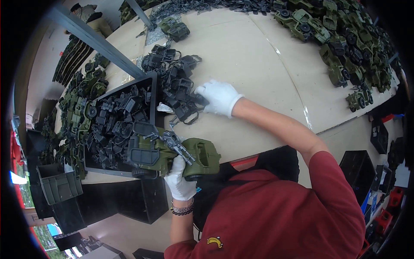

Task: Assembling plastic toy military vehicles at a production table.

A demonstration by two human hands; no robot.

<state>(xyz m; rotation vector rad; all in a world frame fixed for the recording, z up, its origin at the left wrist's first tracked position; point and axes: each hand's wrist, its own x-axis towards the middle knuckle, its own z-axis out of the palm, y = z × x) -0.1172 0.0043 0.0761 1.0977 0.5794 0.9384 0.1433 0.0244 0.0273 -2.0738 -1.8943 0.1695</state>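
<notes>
My gloved left hand [180, 183] grips a green toy jeep [200, 156] from below, over the table's near edge. Grey gun-like pieces [174, 144] sit on top of the jeep, and black panels cover its rear. To the upper right, my gloved right hand [219, 97] has its fingers bent at the edge of a heap of black plastic parts [179, 82]. The fingertips close on a black part there, mostly hidden by the glove. A small white piece [164, 108] lies beside the heap.
A black tray [153, 93] full of dark plastic parts stands left of the heap. Green toy vehicles pile up at the far right [345, 43] and left [75, 112]. A grey post [99, 41] slants across the upper left. Another person [90, 19] is in the background.
</notes>
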